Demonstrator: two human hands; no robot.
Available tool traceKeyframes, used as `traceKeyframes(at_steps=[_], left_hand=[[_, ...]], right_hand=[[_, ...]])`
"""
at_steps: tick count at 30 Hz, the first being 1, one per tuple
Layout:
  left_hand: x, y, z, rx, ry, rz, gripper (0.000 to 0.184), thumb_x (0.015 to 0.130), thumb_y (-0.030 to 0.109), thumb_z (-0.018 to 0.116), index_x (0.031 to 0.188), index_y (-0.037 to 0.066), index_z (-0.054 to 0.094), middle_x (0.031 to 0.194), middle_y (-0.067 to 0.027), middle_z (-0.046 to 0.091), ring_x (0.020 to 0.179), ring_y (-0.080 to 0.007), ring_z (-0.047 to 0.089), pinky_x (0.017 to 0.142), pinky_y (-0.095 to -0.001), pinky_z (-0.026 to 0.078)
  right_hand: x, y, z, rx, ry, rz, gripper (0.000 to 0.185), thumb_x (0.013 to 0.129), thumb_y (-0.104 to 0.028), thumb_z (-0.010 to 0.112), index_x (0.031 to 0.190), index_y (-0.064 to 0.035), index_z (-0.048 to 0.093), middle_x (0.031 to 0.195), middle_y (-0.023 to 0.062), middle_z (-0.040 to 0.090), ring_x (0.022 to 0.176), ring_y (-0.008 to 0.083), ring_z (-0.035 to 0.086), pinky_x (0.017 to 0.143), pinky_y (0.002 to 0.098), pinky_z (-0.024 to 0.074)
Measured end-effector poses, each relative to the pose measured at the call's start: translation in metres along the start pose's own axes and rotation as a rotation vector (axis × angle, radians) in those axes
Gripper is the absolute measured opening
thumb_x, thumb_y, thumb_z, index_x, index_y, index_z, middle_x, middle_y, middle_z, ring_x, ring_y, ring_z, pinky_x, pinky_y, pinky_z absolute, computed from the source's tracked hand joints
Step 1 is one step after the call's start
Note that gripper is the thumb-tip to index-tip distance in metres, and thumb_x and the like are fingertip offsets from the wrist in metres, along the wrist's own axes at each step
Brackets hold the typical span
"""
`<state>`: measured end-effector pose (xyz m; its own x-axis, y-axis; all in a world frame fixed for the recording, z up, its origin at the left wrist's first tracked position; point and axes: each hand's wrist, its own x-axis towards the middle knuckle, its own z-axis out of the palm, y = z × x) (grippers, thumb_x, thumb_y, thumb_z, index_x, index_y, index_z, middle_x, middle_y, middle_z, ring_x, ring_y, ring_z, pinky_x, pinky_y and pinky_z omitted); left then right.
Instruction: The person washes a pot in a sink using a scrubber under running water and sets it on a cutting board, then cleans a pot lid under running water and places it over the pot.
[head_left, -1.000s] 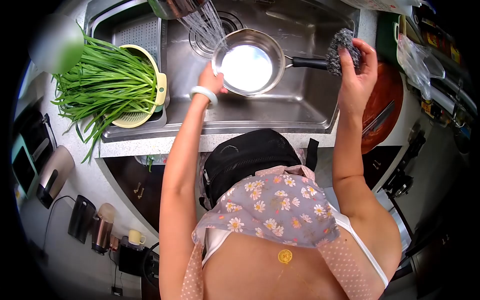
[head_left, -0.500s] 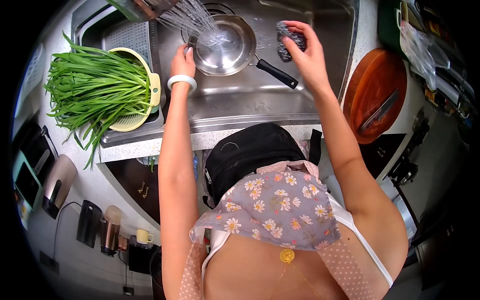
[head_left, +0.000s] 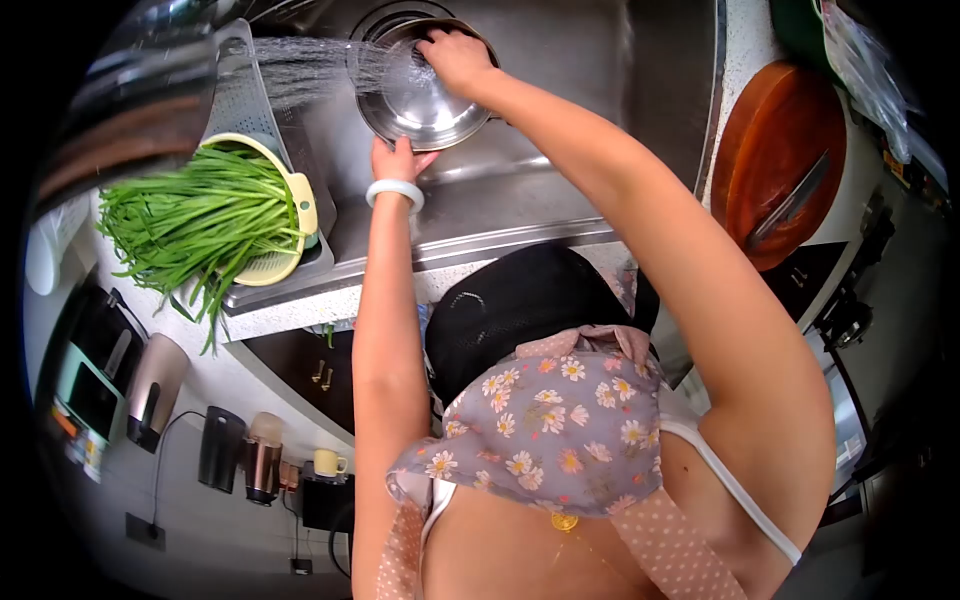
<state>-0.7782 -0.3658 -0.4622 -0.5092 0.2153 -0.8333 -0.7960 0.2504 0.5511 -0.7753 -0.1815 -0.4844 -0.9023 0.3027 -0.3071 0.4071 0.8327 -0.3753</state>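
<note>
Near rim of pan [head_left: 432, 112] grasped by left hand [head_left: 397, 160]; pan held in sink [head_left: 665, 90]. Rinsing judged under way: pan's inside wetted by water [head_left: 310, 70] fed from pan's left, water not yet shut off, pan not yet lifted out. Inside seen bright, wet, no plain residue shown. Right hand [head_left: 460, 65] placed inside pan's far side; whether anything is gripped cannot be told.
</note>
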Motion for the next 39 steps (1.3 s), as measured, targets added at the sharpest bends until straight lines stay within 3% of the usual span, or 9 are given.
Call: traceKeyframes(at_steps=[5,10,14,18,22,29,34,37,39], left_hand=[[-0.001,0.000,0.016,0.239,0.157,0.202,0.034,0.083,-0.006,0.044,0.116,-0.009,0.043,0.108,-0.0220,0.056,0.079,-0.0311,0.066,0.054,-0.0367,0.063],[0.006,-0.008,0.012,0.353,0.208,0.269,0.032,0.084,-0.003,0.043,0.115,-0.009,0.044,0.105,-0.0234,0.058,0.072,-0.0312,0.066,0.052,-0.0365,0.062],[-0.002,-0.002,0.016,0.380,0.171,0.223,0.031,0.098,0.019,0.039,0.118,-0.004,0.046,0.106,-0.0218,0.058,0.078,-0.0315,0.067,0.050,-0.0365,0.061],[-0.004,0.003,0.014,0.178,0.089,0.045,0.054,0.099,0.045,0.028,0.126,0.000,0.040,0.112,-0.0224,0.056,0.086,-0.0345,0.066,0.057,-0.0400,0.062],[-0.002,0.003,0.007,0.100,0.029,-0.074,0.065,0.096,0.056,0.020,0.133,0.003,0.031,0.123,-0.0226,0.049,0.095,-0.0375,0.063,0.065,-0.0435,0.062],[-0.006,0.001,0.011,0.136,0.033,-0.042,0.054,0.100,0.046,0.027,0.131,0.002,0.031,0.117,-0.0240,0.051,0.087,-0.0374,0.065,0.058,-0.0427,0.062],[-0.004,0.000,0.014,0.174,0.033,-0.005,0.048,0.101,0.040,0.027,0.128,0.001,0.037,0.113,-0.0209,0.055,0.083,-0.0333,0.066,0.053,-0.0379,0.062],[-0.004,0.000,0.016,0.196,0.026,0.064,0.048,0.101,0.037,0.029,0.128,-0.001,0.037,0.116,-0.0221,0.053,0.078,-0.0319,0.066,0.052,-0.0365,0.062],[-0.006,0.006,0.015,0.268,0.023,0.079,0.051,0.101,0.039,0.030,0.124,-0.006,0.037,0.110,-0.0242,0.056,0.072,-0.0338,0.067,0.054,-0.0367,0.062]], right_hand=[[0.025,-0.041,0.040,0.044,0.076,-0.089,0.017,0.079,-0.010,0.058,0.093,-0.0080,0.068,0.099,0.0084,0.063,0.095,0.0282,0.062,0.079,0.0390,0.0546],[-0.021,-0.020,0.054,0.189,-0.315,-0.382,0.012,0.077,-0.010,0.059,0.081,-0.0065,0.070,0.098,0.0120,0.067,0.096,0.0301,0.064,0.080,0.0410,0.0530],[-0.014,-0.014,0.028,0.079,-0.572,-0.457,0.015,0.073,-0.012,0.062,0.087,-0.0099,0.070,0.100,0.0112,0.068,0.095,0.0300,0.065,0.079,0.0429,0.0509],[-0.008,-0.033,0.062,0.431,-0.071,-0.193,0.012,0.068,-0.010,0.068,0.080,-0.0111,0.070,0.093,0.0072,0.069,0.088,0.0289,0.065,0.078,0.0383,0.0508],[-0.026,0.005,0.052,0.566,-0.555,-0.311,0.018,0.062,-0.012,0.072,0.079,-0.0157,0.072,0.084,0.0061,0.070,0.084,0.0255,0.066,0.075,0.0382,0.0503],[0.004,-0.038,0.075,1.246,0.177,0.192,0.015,0.065,-0.014,0.073,0.080,-0.0137,0.072,0.084,0.0080,0.070,0.086,0.0269,0.066,0.078,0.0359,0.0500],[-0.013,-0.018,0.030,0.403,-0.588,-0.366,0.013,0.065,-0.009,0.072,0.077,-0.0107,0.072,0.081,0.0101,0.069,0.082,0.0287,0.066,0.074,0.0371,0.0513],[0.015,-0.030,0.057,0.689,-0.169,-0.143,0.012,0.065,-0.008,0.072,0.077,-0.0097,0.072,0.082,0.0088,0.070,0.079,0.0241,0.067,0.070,0.0367,0.0519],[0.027,-0.026,0.087,1.766,-0.081,0.495,0.015,0.066,-0.009,0.075,0.081,-0.0063,0.072,0.086,0.0064,0.071,0.079,0.0157,0.065,0.073,0.0314,0.0517]])
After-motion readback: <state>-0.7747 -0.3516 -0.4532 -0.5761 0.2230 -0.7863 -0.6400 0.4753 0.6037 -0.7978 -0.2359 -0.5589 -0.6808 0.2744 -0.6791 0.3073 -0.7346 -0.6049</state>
